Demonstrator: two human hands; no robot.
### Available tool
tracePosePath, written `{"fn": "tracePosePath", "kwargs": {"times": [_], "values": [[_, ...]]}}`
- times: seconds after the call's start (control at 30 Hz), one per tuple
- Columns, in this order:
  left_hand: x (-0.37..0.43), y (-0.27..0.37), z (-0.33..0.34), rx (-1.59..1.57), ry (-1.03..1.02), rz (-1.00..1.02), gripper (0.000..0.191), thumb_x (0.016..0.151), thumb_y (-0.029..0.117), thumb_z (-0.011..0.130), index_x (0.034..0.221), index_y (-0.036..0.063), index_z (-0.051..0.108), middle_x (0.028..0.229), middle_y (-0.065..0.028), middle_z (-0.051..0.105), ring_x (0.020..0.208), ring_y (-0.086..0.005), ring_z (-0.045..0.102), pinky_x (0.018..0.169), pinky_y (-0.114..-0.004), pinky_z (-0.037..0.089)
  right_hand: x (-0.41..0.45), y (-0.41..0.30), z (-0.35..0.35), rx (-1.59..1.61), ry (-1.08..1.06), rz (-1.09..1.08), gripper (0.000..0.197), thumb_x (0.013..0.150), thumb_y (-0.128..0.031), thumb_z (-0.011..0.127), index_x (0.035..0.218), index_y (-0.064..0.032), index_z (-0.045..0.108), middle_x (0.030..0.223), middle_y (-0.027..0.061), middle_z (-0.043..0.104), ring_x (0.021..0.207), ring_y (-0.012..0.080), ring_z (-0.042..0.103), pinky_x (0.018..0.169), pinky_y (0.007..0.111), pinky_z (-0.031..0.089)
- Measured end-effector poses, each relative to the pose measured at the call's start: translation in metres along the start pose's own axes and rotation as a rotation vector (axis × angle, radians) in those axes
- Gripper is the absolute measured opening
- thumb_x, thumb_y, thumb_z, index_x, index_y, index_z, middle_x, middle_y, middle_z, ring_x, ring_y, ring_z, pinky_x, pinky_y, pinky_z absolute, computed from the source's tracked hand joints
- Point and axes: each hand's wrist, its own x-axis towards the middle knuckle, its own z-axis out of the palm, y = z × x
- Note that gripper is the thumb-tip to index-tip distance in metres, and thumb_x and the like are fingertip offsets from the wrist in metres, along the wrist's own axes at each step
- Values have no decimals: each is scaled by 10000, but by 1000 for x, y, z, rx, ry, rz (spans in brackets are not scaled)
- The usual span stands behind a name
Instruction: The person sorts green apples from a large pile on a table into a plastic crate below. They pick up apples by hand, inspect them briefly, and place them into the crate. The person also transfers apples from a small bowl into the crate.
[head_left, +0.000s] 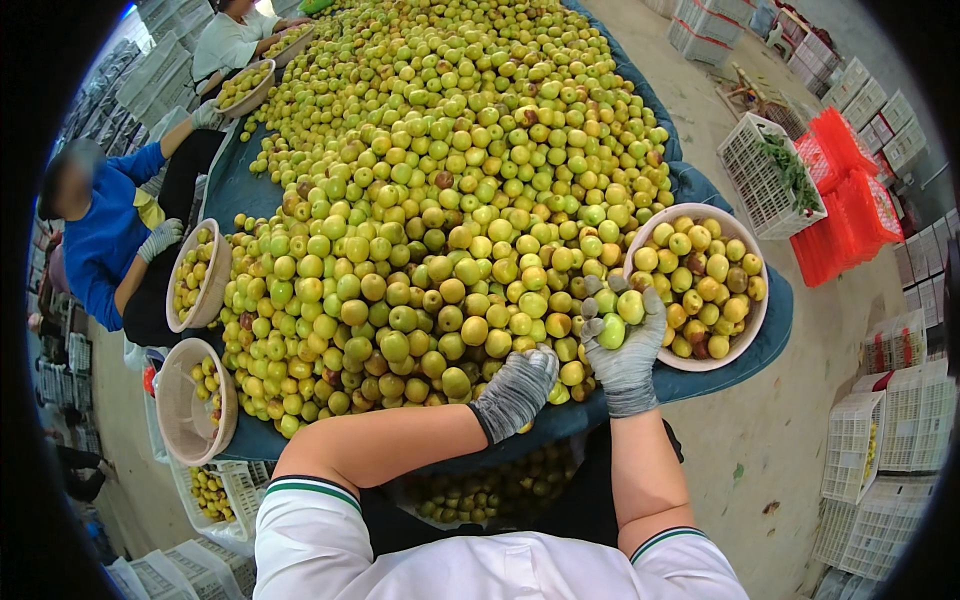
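Observation:
A big heap of green-yellow jujubes (450, 180), some with brown patches, covers the blue cloth-topped table before me. My right hand (628, 358), in a grey knit glove, is turned palm up and cradles several green jujubes (613, 330). Close by on its right, a pale plastic basin (703, 365) holds more jujubes, many yellower or browner. My left hand (521, 386), gloved alike, is curled at the near edge of the heap, with jujubes around it. Its fingers hide whether it has one in its grasp.
Two pale basins (171, 405) stand along the table's left side. A co-worker in blue (112, 225) sits there, and another person in white (225, 45) is farther back. White crates (772, 180), red packaging (847, 202) and stacked crates (892, 427) line the floor at right. Beneath the table lie more jujubes (487, 495).

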Motion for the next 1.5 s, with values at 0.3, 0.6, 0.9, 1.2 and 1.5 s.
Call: {"fn": "tracePosePath", "kwargs": {"times": [0.3,0.6,0.9,1.2,1.5], "values": [[13,-15,10,-131,21,38,353,858,168,530,1156,-20,562,927,-113,611,856,-240,566,704,-376,455,8,2,3,58,19,22,432,889,-423,615,1112,-54,610,1160,165,616,897,289,653,632,312,594],[25,-78,-40,-439,-114,-144,468,869,504,578,1018,62,608,663,-74,590,693,-235,577,647,-402,444,4,-2,-2,-424,44,13,496,854,-377,656,1233,-75,553,1043,90,619,811,173,642,597,260,548],[77,-138,-75,-993,108,-217,444,884,339,627,1162,-7,605,886,-168,676,815,-346,637,799,-416,510,4,5,6,-219,-377,275,714,801,-343,696,1411,-145,382,1069,174,612,770,267,668,513,302,571],[220,-190,22,-480,-297,-455,315,905,158,521,1196,56,589,1326,-160,545,1223,-323,509,988,-442,452,12,-5,6,-89,-421,273,630,835,-314,687,1390,-182,422,1097,221,589,821,301,636,572,318,576],[269,-174,48,-385,-160,-691,321,909,167,534,1220,99,573,1299,-98,553,1230,-286,500,1000,-471,415,13,-12,7,-87,-437,285,679,830,-276,720,1413,-204,380,1112,176,597,878,268,651,625,298,590]]}}
